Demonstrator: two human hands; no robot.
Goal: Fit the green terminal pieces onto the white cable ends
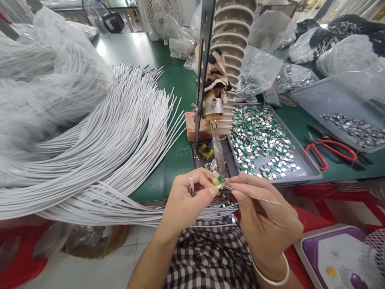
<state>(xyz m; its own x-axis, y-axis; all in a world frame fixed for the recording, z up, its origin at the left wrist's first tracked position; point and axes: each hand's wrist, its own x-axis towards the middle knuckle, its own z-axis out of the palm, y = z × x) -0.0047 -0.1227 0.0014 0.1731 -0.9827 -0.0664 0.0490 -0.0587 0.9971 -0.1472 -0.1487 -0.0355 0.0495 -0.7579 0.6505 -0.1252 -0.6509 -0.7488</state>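
My left hand (pixel 186 198) is closed in a pinch on a small green circuit chip (pixel 219 180) and a white cable end (pixel 191 185), just below the tip of a soldering iron (pixel 217 146). My right hand (pixel 264 216) is closed on a thin solder wire (pixel 261 198), whose tip meets the chip. Both hands hover at the front edge of the green table (pixel 177 86), above my checked clothing.
A large bundle of white cables (pixel 114 132) spreads over the left of the table. A metal tray (pixel 303 162) holds several green chips. Red-handled scissors (pixel 331 150), a plastic tray (pixel 339 104) of metal parts and plastic bags lie to the right. A fan (pixel 159 16) stands behind.
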